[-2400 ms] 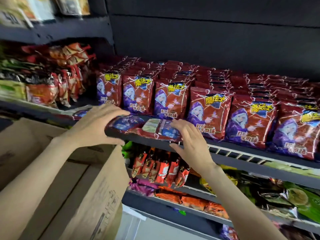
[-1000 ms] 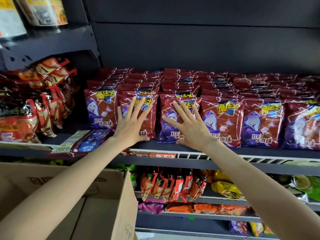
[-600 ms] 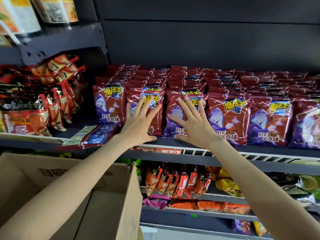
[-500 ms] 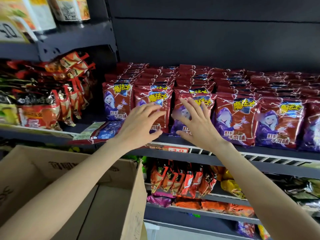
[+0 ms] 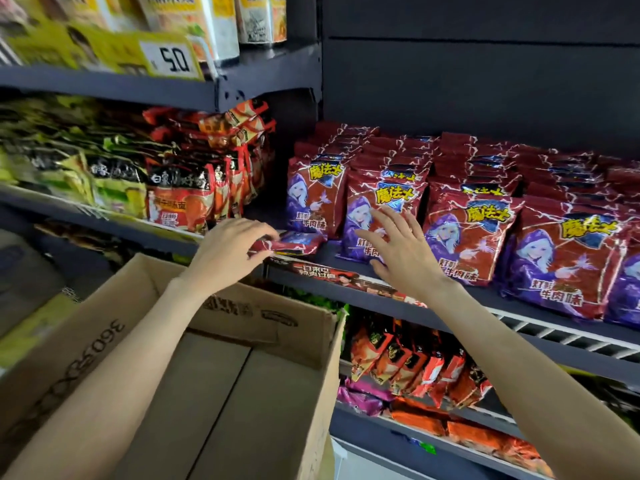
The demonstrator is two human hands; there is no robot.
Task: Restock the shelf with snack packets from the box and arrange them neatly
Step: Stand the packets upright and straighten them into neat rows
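Nearest the camera, the cardboard box [image 5: 242, 393] sits open at six o'clock, its flaps up and only bare bottom panels showing; its far rim runs just under the front lip of the shelf [image 5: 381, 299]. Both forearms reach over it, the left one crossing above the box's left wall.

Up at the shelf edge, the left hand [image 5: 227, 252] is at nine o'clock of the right one, fingers curled and pinching the near end of a flat-lying snack packet [image 5: 298, 243]. That packet lies on its side along the shelf lip, just in front of the leftmost standing packet [image 5: 313, 199].

The right hand [image 5: 401, 251] has its fingers spread and relaxed, palm facing the second standing packet [image 5: 377, 216], fingertips right at its face; contact is hard to call. A strip of bare shelf shows in front of the standing row.

Behind that, the red-and-purple snack packets [image 5: 485, 188] stand upright in tight files running back toward twelve o'clock, filling the shelf to the dark back panel [image 5: 467, 81].

At ten o'clock, noodle packs [image 5: 180, 199] crowd the neighbouring shelf, and a yellow price tag [image 5: 171, 60] hangs above.
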